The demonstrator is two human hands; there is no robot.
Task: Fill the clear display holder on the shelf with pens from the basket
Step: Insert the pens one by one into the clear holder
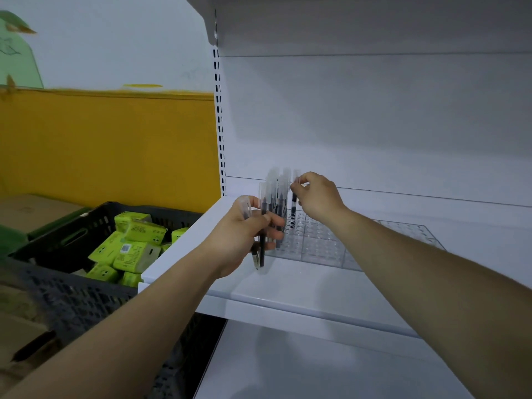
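Head view.
A: right hand [318, 198] pinches one pen [294, 207] by its cap, tip at a socket of the clear display holder [325, 246] on the shelf [288, 286]; left hand [244, 230] curls round spare pens [262, 249] just beside.
B: Advice: hold it vertical, seat fully, then let go.

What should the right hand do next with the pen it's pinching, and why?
Probably lower the pen straight into the hole below and release: the right hand pinches its cap, upright, tip just at the clear holder.
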